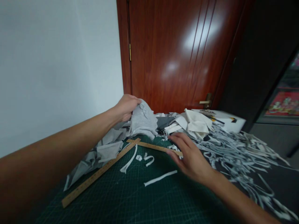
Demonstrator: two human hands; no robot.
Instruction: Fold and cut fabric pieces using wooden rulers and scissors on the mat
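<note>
The left hand (126,106) has its grip closed on a light grey piece of fabric (143,119), lifting it from the heap at the far edge of the green cutting mat (130,199). The right hand (190,158) lies flat with fingers spread, its grip open and holding nothing, fingertips pressing the short wooden ruler (154,146) on the mat. A long wooden ruler (100,172) runs diagonally across the mat's left side. White fabric strips (160,178) lie on the mat; a pile of grey strips (235,149) spreads over the counter right of it.
</note>
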